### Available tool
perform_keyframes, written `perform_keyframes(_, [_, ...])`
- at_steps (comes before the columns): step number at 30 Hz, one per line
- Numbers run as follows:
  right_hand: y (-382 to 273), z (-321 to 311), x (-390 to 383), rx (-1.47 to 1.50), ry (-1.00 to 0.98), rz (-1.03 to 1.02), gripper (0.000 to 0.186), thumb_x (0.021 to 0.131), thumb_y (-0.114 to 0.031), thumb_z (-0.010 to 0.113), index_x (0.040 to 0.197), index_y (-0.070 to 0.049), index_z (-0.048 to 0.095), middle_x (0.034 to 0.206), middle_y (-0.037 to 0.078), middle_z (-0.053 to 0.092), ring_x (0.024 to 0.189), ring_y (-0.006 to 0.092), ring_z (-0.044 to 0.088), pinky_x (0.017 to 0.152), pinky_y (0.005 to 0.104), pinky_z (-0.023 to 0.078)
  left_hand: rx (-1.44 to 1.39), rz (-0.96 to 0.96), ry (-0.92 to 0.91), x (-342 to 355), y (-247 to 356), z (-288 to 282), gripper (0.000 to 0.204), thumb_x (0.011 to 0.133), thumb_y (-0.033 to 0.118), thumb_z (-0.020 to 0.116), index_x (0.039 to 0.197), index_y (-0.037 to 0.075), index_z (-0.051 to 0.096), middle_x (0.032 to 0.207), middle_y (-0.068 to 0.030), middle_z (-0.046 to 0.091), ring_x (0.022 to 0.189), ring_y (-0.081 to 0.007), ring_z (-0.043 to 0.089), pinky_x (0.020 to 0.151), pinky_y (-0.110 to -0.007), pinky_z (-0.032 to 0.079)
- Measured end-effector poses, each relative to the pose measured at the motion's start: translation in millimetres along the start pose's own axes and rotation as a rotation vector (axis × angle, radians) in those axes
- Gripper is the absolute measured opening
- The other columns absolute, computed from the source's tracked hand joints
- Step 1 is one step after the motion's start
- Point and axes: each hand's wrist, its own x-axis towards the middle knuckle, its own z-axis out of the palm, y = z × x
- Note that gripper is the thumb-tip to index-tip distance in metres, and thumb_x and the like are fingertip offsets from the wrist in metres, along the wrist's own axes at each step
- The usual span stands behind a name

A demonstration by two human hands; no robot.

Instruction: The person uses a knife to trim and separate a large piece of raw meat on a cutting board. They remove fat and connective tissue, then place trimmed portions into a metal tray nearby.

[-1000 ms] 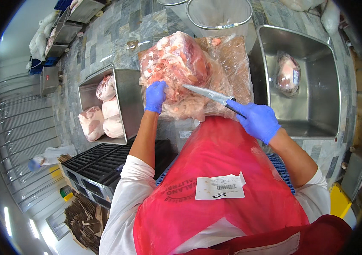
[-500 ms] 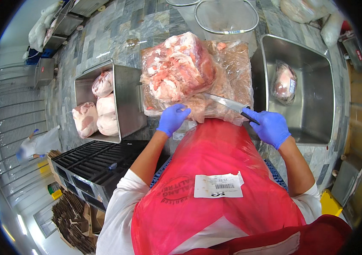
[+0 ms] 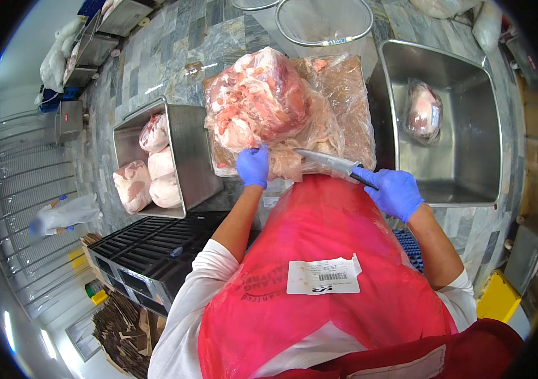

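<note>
A big cut of raw meat (image 3: 262,95) rests on crumpled clear plastic film (image 3: 326,136), over a brown board-like block (image 3: 352,95). My left hand (image 3: 253,166), in a blue glove, is at the meat's near edge with its fingers curled in; whether they pinch meat or film is hidden. In my gloved right hand (image 3: 396,191) is a knife (image 3: 329,161), gripped by its black handle. Its blade points left and lies low over the film, just on the near side of the meat.
To the left stands a metal tub (image 3: 196,158) holding several meat pieces (image 3: 165,189). A deeper metal tub (image 3: 452,183) on the right holds one wrapped piece (image 3: 423,114). Beyond the board is a hoop-rimmed clear bag (image 3: 326,22). Black crates (image 3: 149,252) sit lower left; another person (image 3: 66,215) is far left.
My left hand has moved up against the meat's near edge, and its fingers have closed there. The knife has shifted slightly left with my right hand. The whole view has tilted a little.
</note>
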Motion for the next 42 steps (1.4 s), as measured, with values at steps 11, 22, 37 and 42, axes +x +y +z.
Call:
perform_keyframes(11, [17.5, -4.8, -12.3, 0.065, 0.107, 0.007, 0.046, 0.093, -0.029, 0.069, 0.139, -0.033, 0.065, 0.09, 0.011, 0.073, 0.081, 0.0342, 0.071, 0.07, 0.0488, 0.057, -0.183, 0.223, 0.2, 31.7, -30.6, -24.6, 0.016, 0.086, 0.008, 0.076, 0.076, 0.004, 0.064, 0.08, -0.011, 0.066, 0.067, -0.0246, 0.062, 0.062, -0.039, 0.049])
perform_keyframes(22, [14.3, -7.1, -10.6, 0.065, 0.084, -0.024, 0.045, 0.093, -0.029, 0.069, 0.137, -0.033, 0.066, 0.088, 0.012, 0.072, 0.081, 0.0351, 0.071, 0.07, 0.0491, 0.057, -1.342, -0.786, -0.345, 37.9, 1.6, -41.5, 0.012, 0.104, 0.021, 0.063, 0.095, 0.015, 0.063, 0.066, 0.0042, 0.049, 0.054, -0.0106, 0.047, 0.048, -0.025, 0.038])
perform_keyframes(37, [10.7, 7.4, -18.2, 0.065, 0.083, 0.001, 0.05, 0.092, -0.028, 0.071, 0.141, -0.034, 0.063, 0.09, 0.012, 0.073, 0.082, 0.0353, 0.072, 0.072, 0.0494, 0.058, -1.47, -0.852, -0.39, 34.2, 18.2, -51.0, 0.012, 0.109, 0.019, 0.056, 0.102, 0.013, 0.064, 0.077, 0.0006, 0.059, 0.062, -0.0112, 0.054, 0.052, -0.024, 0.042])
perform_keyframes(42, [7.7, -0.7, -20.4, 0.047, 0.068, 0.043, 0.05, 0.092, -0.029, 0.071, 0.141, -0.034, 0.063, 0.091, 0.012, 0.072, 0.083, 0.0355, 0.071, 0.072, 0.0499, 0.058, -1.775, -0.845, -0.168, 50.2, 12.0, -33.8, 0.024, 0.107, 0.015, 0.058, 0.124, -0.001, 0.063, 0.113, -0.0169, 0.071, 0.096, -0.0262, 0.071, 0.085, -0.031, 0.065])
